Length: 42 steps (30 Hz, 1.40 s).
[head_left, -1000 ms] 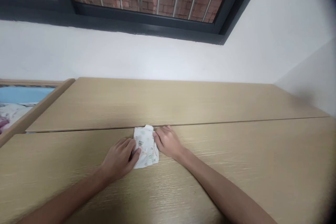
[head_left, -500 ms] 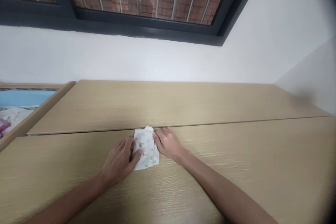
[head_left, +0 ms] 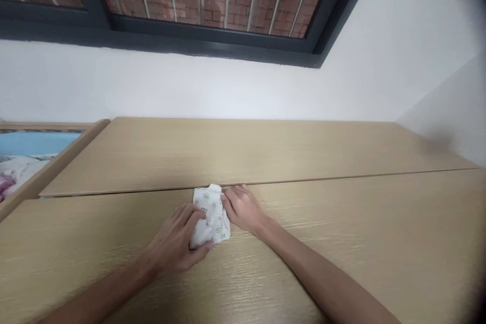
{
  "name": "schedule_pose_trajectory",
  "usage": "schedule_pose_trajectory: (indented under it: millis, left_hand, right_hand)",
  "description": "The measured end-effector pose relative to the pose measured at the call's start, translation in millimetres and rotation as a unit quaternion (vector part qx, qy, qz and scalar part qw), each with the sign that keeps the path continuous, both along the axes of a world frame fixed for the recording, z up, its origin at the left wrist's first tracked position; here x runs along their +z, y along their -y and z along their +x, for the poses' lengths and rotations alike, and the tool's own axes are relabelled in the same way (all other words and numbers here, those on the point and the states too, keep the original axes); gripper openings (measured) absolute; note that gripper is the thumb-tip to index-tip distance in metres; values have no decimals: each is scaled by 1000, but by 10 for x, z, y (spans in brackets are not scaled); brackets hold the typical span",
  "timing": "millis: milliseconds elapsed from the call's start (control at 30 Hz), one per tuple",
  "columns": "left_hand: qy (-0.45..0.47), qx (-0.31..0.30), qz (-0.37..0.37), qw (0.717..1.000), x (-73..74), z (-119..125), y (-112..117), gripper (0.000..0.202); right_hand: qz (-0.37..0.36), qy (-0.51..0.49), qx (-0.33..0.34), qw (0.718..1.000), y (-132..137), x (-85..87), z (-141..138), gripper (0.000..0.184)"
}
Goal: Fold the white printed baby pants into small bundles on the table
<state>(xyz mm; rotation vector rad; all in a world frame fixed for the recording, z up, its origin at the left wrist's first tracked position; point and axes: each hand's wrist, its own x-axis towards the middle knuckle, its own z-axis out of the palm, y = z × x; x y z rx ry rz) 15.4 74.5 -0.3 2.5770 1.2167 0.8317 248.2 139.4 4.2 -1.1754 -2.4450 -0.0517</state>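
Observation:
A small folded white cloth with a faint printed pattern (head_left: 212,212) lies on the near panel of a light wooden table (head_left: 341,243), just below the seam between two panels. My left hand (head_left: 178,240) curls round the cloth's lower left corner, thumb underneath and fingers on top. My right hand (head_left: 243,207) rests against the cloth's right edge, fingers bent and pressing on it.
A white wall and a dark-framed window with bars (head_left: 212,5) rise behind the table. At the far left, beyond a wooden rail (head_left: 49,167), lies blue and patterned bedding (head_left: 23,157). A second white wall closes the right side.
My left hand has slid down and wrapped round the cloth's lower left corner, lifting that edge slightly. My right hand stays at the right edge.

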Motion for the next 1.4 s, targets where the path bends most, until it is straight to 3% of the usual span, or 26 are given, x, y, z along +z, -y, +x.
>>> schedule_pose_trajectory:
  millis: [100,400,1033,1200,1300,1400]
  left_hand:
    - [-16,-53,21,998,21,31,27,42]
    - [-17,-80,21,996,22,21,-1,7]
    - [-36,-22,56,998,-55,124,-16,10]
    - [40,37,-28,998,81,31,77,18]
    - [95,64,-116,987,242,-145,232,22]
    - [86,61,-186,977,328,-372,422,23]
  right_hand:
    - [2,1,0,1000,-4,-7,1,31]
    - [-7,3,-2,1000,-2,-8,-3,30]
    - [-16,-15,8,1000,-14,28,35,36]
    - [-22,-24,10,999,-38,18,38,38]
    - [-28,-27,11,999,-44,16,35,40]
    - [-51,-43,24,997,-13,46,21,40]
